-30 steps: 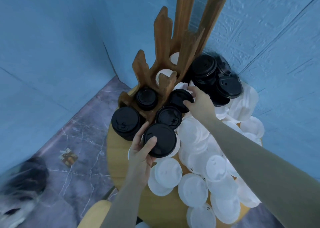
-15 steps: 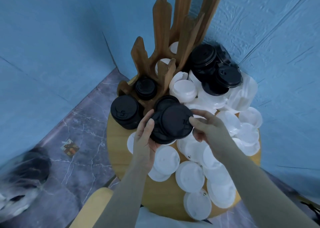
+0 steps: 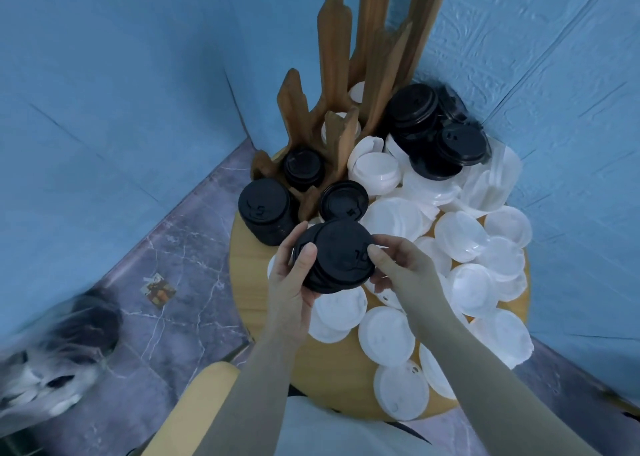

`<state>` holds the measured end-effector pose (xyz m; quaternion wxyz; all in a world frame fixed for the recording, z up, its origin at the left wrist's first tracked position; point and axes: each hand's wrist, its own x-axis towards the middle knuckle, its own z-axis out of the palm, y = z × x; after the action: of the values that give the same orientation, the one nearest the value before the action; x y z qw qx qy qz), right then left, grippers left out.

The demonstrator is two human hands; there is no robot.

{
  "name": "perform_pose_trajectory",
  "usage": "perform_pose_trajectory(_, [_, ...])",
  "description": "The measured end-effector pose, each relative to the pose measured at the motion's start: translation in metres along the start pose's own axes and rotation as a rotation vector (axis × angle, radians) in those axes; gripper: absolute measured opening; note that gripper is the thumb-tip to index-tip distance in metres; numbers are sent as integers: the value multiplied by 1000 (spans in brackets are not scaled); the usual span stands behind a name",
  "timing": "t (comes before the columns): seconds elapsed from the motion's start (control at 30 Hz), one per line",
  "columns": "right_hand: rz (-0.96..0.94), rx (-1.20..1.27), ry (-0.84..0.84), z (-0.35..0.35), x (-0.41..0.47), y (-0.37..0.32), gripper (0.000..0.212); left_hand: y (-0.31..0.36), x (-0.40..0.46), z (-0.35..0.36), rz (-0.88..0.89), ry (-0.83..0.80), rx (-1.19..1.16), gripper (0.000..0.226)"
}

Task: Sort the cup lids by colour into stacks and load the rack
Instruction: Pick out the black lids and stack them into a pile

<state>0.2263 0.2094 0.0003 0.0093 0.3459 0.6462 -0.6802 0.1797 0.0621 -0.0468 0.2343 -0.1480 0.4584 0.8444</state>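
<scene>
Rack [image 3: 332,123] hemmed by lid stacks [image 3: 265,211]

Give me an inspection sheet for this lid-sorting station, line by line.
Surface: round wooden table, mostly covered by lids.
Job's things: wooden rack at the far side, holding black and white lids; black stack beside it; black pile far right; loose white lids spread across the right; held black lids above the table.
Clutter: small card on the floor.
Hands: left hand and right hand both grip the held black lids.
Cables: nothing seen.
Surroundings: blue walls, marble floor.
</scene>
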Motion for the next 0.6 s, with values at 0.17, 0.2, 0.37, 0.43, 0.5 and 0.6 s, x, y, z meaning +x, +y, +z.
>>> perform_pose_trajectory(0.17, [-21, 29, 43, 9, -9, 1, 16, 13, 3, 4, -31, -53, 71, 67])
perform_pose_trajectory(0.2, [-32, 21, 63, 12, -10, 1, 16, 16, 5, 3, -43, -66, 88, 77])
perform_pose_trajectory(0.37, [-34, -10, 135, 29, -11, 6, 20, 30, 12, 0, -86, -93, 155, 44])
perform_pose_trajectory(0.43, [-13, 11, 142, 36, -11, 7, 20, 34, 18, -5, -87, -102, 211, 37])
perform_pose_trajectory(0.5, [1, 57, 133, 43, -10, 6, 17, 42, 25, -11, -65, -116, 260, 36])
perform_pose_trajectory(0.6, [4, 87, 114, 61, -8, 5, 19, 57, 31, -24, 45, -117, 388, 40])
